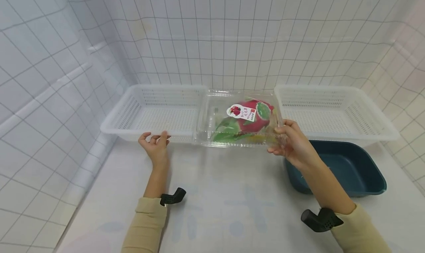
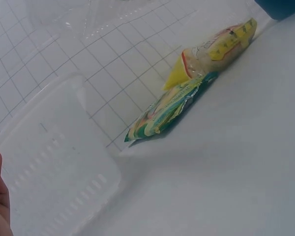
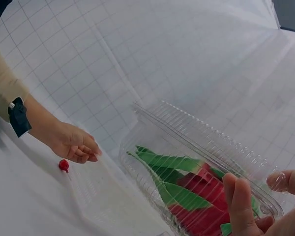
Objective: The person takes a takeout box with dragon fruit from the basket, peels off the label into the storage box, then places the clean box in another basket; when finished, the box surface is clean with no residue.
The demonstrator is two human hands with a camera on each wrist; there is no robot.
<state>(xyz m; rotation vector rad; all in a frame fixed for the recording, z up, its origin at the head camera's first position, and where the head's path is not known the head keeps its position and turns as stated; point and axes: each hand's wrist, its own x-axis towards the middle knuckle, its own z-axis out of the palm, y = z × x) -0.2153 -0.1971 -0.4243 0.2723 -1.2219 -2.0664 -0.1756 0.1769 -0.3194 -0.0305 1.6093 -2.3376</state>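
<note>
Tan sleeves (image 1: 146,227) come in on the near side of a clear box (image 1: 239,119), which is held up off the table with a dragon fruit (image 1: 253,127) inside. The white tabletop (image 1: 229,194) in front of the box, between the forearms, looks like the widest room for moving; I can't see its near edge. To the box's near right sits a teal tub (image 1: 348,170), below the right forearm, and a dropped arm could knock its rim.

The right hand (image 1: 291,142) grips the box by its right end only, so I'd worry about the other end sagging, or the lid springing under a hard squeeze; whether it's latched, I can't tell. Left of the box, the left hand (image 1: 156,148) has its fingers curled at the left basket (image 1: 123,130), by the front rim; whether they pinch it I can't make out.

That rim lies close to the box's left end, and the right basket (image 1: 358,135) crowds the other, so a sideways swing could snag. Beneath and behind the box lie a green packet (image 2: 162,112) and a yellow packet (image 2: 214,55); lowered onto them, it would probably tip. Farthest back, beyond the box, a gridded sheet (image 1: 232,42) rises and limits reach that way.
</note>
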